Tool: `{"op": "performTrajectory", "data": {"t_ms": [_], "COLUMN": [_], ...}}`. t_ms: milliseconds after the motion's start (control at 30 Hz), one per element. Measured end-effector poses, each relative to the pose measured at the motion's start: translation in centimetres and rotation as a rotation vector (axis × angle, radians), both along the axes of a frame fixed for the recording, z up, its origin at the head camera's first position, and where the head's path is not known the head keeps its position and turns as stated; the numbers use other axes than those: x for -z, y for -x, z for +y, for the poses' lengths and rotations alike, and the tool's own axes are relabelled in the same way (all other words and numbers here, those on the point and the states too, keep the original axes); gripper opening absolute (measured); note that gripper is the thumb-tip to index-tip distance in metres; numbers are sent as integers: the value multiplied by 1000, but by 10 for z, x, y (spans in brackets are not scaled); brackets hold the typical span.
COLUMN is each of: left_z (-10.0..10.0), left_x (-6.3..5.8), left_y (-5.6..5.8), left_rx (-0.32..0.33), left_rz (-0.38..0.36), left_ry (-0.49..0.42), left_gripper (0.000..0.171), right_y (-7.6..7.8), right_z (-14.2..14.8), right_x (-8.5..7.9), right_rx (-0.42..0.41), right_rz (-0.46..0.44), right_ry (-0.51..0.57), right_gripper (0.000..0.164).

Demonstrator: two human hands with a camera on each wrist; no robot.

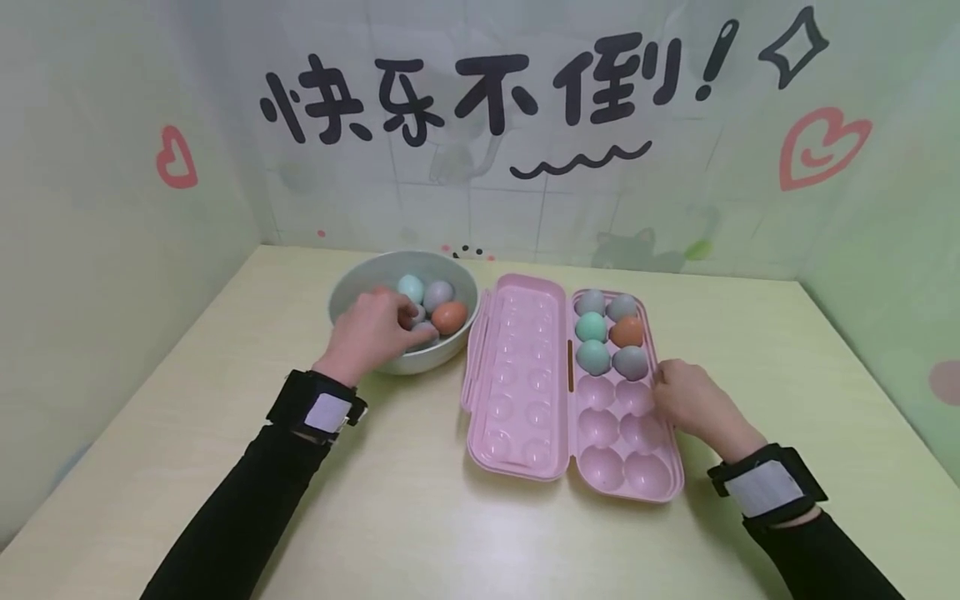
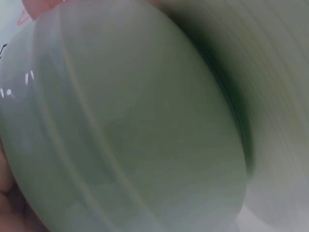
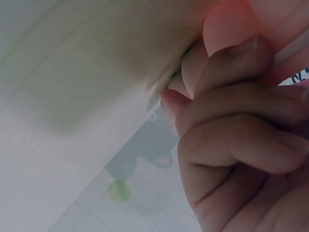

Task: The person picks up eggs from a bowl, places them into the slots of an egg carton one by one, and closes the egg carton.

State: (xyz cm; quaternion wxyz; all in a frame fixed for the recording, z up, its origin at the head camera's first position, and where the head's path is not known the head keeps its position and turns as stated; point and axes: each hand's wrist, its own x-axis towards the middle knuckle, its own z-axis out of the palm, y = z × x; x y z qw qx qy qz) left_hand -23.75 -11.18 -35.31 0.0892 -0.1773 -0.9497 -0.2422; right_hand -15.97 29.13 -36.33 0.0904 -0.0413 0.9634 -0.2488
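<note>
At the bowl (image 1: 360, 279), my left hand (image 1: 371, 329) reaches over the rim, its thumb and curled fingers around a grey egg (image 1: 418, 314) that they partly hide. Close by in the bowl are a mint egg (image 1: 410, 287), a second grey egg (image 1: 438, 294) and an orange-brown egg (image 1: 450, 317). The bowl's outer wall (image 2: 145, 116) fills most of the left wrist view. My right hand (image 1: 693, 400) holds the right edge of the pink egg carton (image 1: 667, 492), fingers curled against its side. Several mint, grey and brown eggs fill the carton's far cups; its near cups are bare.
The carton's lid (image 1: 517, 462) lies opened flat on the left, close beside the bowl. Both stand on a pale wooden table (image 1: 360, 500). A printed backdrop (image 1: 450, 200) rises behind the table's far edge, with side panels at left and right.
</note>
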Motion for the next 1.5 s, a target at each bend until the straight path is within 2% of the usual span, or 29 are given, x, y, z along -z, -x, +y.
{"op": "performTrajectory", "data": {"t_ms": [167, 300, 433, 567, 667, 767, 933, 1167, 1500], "left_z": [2, 3, 2, 0, -2, -2, 0, 0, 0], "left_x": [-2, -2, 0, 1, -1, -2, -1, -1, -2], "left_y": [-1, -1, 0, 1, 3, 3, 4, 4, 4], "left_rx": [13, 30, 50, 51, 49, 46, 43, 81, 143], "left_rz": [-1, -30, -80, -161, -220, -252, -264, -251, -133], "left_ry": [-5, -16, -30, -26, -24, -18, -6, -16, -5], "left_gripper": [22, 23, 25, 14, 29, 33, 32, 18, 19], "right_y": [0, 1, 1, 1, 1, 0, -1, -1, 0], "right_z": [0, 1, 0, -1, -2, -3, -3, -3, -2], "right_x": [-1, -1, 2, 3, 2, 1, -1, 2, 2], "right_rx": [-3, -10, -7, -13, -21, -18, -4, 5, 0], "right_rz": [21, 22, 9, 19, 28, 24, 9, 3, 14], "right_ry": [-12, -13, -15, -20, -26, -28, -25, -16, -20], "right_gripper": [23, 25, 27, 25, 24, 24, 24, 26, 25]}}
